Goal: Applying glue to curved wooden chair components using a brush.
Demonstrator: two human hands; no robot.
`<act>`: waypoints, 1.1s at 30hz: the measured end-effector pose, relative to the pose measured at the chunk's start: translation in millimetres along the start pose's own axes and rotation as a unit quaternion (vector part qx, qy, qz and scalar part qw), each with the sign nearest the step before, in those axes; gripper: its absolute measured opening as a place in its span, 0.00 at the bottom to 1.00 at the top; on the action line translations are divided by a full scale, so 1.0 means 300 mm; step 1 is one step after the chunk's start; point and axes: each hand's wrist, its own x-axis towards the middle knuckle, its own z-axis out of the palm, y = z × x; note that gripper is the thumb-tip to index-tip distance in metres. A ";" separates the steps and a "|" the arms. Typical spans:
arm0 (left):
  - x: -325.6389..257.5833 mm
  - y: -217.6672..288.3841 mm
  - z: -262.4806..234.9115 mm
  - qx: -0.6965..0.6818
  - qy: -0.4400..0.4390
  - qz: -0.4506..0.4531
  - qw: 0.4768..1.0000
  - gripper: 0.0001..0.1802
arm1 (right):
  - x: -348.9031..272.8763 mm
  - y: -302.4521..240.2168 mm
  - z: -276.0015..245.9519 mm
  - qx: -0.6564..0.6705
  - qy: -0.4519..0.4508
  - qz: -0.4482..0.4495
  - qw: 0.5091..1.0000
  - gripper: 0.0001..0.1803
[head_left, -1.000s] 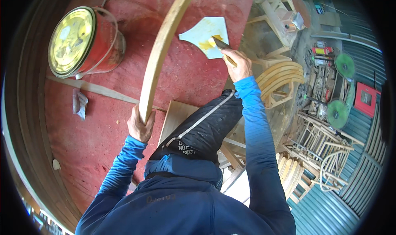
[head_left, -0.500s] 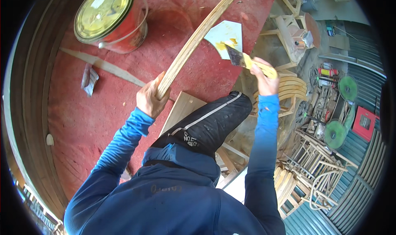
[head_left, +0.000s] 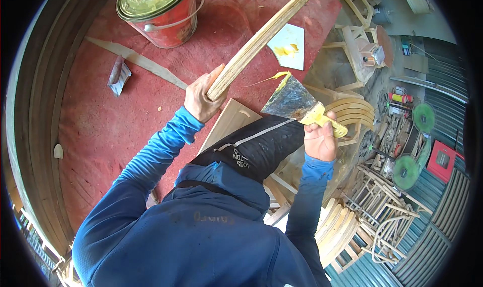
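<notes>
My left hand (head_left: 205, 94) is closed round the near end of a long, slightly curved wooden strip (head_left: 261, 40), which slants up to the far right. In my right hand (head_left: 320, 139) is a putty knife (head_left: 289, 98) with a yellow handle and a broad, stained blade. Yellow paste (head_left: 282, 75) clings to the blade's far corner, a thin strand trailing off to the left. Beyond the knife, a white angular board (head_left: 290, 45) with a smear of the same paste lies on the red surface. The blade is apart from both board and strip.
A red bucket (head_left: 173, 30) with a yellowish lid and wire handle stands at the far left. Near it lie a flat wooden slat (head_left: 138, 59) and a crumpled tube (head_left: 117, 75). Chair frames (head_left: 352, 50), stacked curved wooden parts (head_left: 352, 112) and green discs (head_left: 423, 117) fill the right side.
My right hand has drawn the putty knife back from the white board, toward me, and turned its blade broadside with paste on it. My left hand and the strip have shifted slightly right.
</notes>
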 end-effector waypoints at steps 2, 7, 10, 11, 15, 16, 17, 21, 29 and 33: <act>0.011 -0.005 0.002 -0.001 0.003 0.012 1.000 0.30 | 0.006 0.021 -0.007 0.028 -0.025 -0.015 0.999 0.15; 0.012 -0.042 -0.018 0.038 -0.007 0.026 0.999 0.29 | 0.038 0.083 0.009 0.141 -0.073 -0.065 0.985 0.14; -0.008 -0.087 -0.032 0.046 -0.008 0.014 0.999 0.28 | 0.067 0.126 0.007 0.203 -0.098 -0.072 0.972 0.15; -0.019 -0.102 -0.035 0.045 -0.009 0.021 0.999 0.28 | 0.071 0.136 0.022 0.209 -0.094 -0.075 0.970 0.15; -0.039 -0.168 -0.037 0.144 -0.051 -0.027 0.988 0.29 | 0.107 0.144 -0.009 0.211 -0.111 -0.102 0.966 0.13; -0.041 -0.183 -0.035 0.170 -0.059 -0.032 0.983 0.29 | 0.122 0.141 -0.023 0.220 -0.129 -0.113 0.960 0.11; -0.047 -0.197 -0.037 0.198 -0.065 -0.039 0.977 0.29 | 0.132 0.132 -0.029 0.223 -0.128 -0.115 0.959 0.11; -0.085 -0.275 -0.016 0.200 -0.103 -0.118 0.967 0.27 | 0.170 0.085 -0.022 0.042 -0.092 -0.196 0.975 0.12; -0.089 -0.348 0.019 0.203 -0.114 -0.108 0.966 0.26 | 0.288 0.027 -0.072 -0.362 0.026 -0.214 0.907 0.11; -0.095 -0.367 0.025 0.212 -0.105 -0.119 0.964 0.22 | 0.374 0.045 -0.095 -0.574 0.002 -0.241 0.782 0.13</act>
